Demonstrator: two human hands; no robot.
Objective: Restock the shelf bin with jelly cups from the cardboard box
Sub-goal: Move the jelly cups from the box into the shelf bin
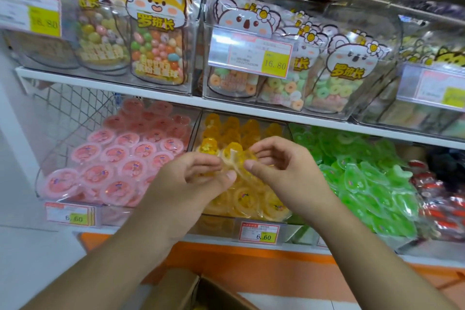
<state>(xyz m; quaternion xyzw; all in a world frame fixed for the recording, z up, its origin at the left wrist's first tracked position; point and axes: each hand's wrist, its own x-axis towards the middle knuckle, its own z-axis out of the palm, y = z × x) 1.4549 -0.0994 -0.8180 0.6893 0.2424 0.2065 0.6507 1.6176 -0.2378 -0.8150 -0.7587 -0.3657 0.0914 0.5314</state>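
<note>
A clear shelf bin (198,123) on the lower shelf holds several yellow jelly cups (251,201). Both my hands hover over its middle. My left hand (198,173) and my right hand (274,161) together hold a small cluster of yellow jelly cups (232,156) between curled fingers and thumbs, just above the pile. The open cardboard box (201,289) shows at the bottom edge, below my forearms; its contents are mostly hidden.
A bin of pink jelly cups (115,158) stands to the left, a bin of green ones (364,178) to the right, red ones (442,204) further right. Above, a shelf (151,94) carries candy bags in clear bins. Price tags (259,233) line the shelf edge.
</note>
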